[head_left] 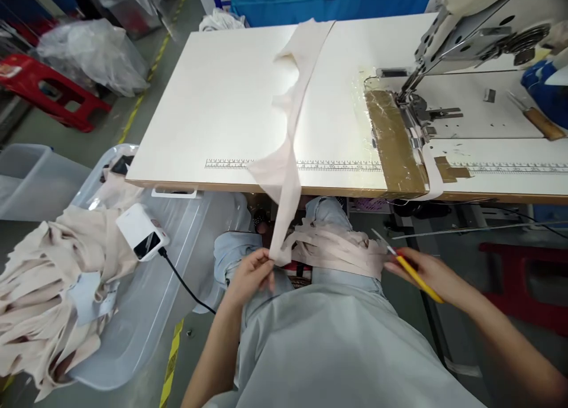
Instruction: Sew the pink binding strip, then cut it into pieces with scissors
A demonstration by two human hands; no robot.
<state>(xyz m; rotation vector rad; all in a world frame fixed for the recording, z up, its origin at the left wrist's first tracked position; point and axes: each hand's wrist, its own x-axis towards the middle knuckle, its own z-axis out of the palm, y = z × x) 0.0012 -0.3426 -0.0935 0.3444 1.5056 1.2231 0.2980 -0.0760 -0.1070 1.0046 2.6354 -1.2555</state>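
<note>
My left hand [252, 273] pinches the lower end of a pale pink fabric strip [288, 177]. From there the strip runs up over the table's front edge and across the white tabletop, its left side cut in scallops. My right hand [419, 272] grips yellow-handled scissors [419, 280], the metal blades pointing up and left. Across my lap lies a bundle of pale pink strips [341, 248], between the two hands. The right hand is beside the bundle's right end.
A sewing machine [470, 35] stands on the right of the white table [213, 100]. A wooden-handled tool [544, 121] lies at far right. Left, a clear plastic bin [164, 313] holds heaped pink fabric [57, 278] and a white power bank [142, 230]. Red stools [53, 88] stand left and right.
</note>
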